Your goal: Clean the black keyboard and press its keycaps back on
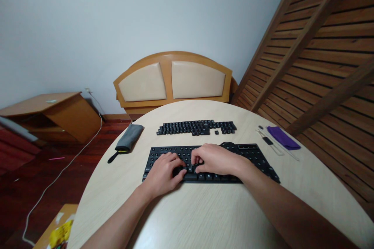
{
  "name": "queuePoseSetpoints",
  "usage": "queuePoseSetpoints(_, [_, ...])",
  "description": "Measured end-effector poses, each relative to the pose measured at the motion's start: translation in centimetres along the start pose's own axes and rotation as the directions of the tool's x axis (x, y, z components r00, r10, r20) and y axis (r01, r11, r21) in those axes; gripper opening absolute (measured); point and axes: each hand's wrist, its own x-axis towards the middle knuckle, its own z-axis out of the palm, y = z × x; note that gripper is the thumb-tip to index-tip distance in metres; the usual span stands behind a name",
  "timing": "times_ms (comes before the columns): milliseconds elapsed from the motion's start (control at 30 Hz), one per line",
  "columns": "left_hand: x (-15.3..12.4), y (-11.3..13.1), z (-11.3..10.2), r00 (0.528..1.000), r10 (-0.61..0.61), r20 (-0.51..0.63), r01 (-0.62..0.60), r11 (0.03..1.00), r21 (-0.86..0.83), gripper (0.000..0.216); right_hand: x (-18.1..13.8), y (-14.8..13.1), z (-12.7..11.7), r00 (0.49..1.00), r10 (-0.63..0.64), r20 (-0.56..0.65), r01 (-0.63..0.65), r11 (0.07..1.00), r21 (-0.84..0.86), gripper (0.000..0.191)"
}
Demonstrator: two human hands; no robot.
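A black keyboard (175, 149) lies in front of me, with keycaps on part of it and bare key positions elsewhere. Over its left-middle part is my left hand (166, 173), fingers bent, thumb and index tip close together at the lower keys. My right hand (214, 159) is curled just beside it, fingertips and thumb drawn together down at the keys. Whatever sits between the fingertips of either hand is too small or hidden to name. Beyond the keyboard, loose black keycaps (184, 127) lie in rows, with one single keycap (216, 132) slightly apart.
The round pale table (222, 210) carries a grey pouch (130, 137) at left. At right are a purple cloth (283, 137) and a pale cord with a dark tag (267, 140). A headboard (169, 60), a wooden cabinet (67, 113) and a slatted panel (321, 46) stand around it.
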Motion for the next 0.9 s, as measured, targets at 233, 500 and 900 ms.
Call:
queuePoseSetpoints(233, [0.0,0.0,0.0,1.0,-0.001,0.003,0.001,1.0,-0.003,0.014,0.1,-0.5,0.3,1.0,-0.003,-0.003,0.003,1.0,-0.008,0.018])
queuePoseSetpoints(500, [0.0,0.0,0.1,1.0,0.001,-0.008,-0.001,1.0,0.0,0.014,0.1,-0.4,0.9,1.0,-0.022,-0.007,0.022,1.0,-0.003,0.011])
queuePoseSetpoints(900, [0.1,-0.1,0.1,1.0,0.002,-0.001,-0.002,1.0,0.004,0.014,0.0,-1.3,1.6,0.999,0.004,-0.034,-0.006,0.998,-0.067,0.015])
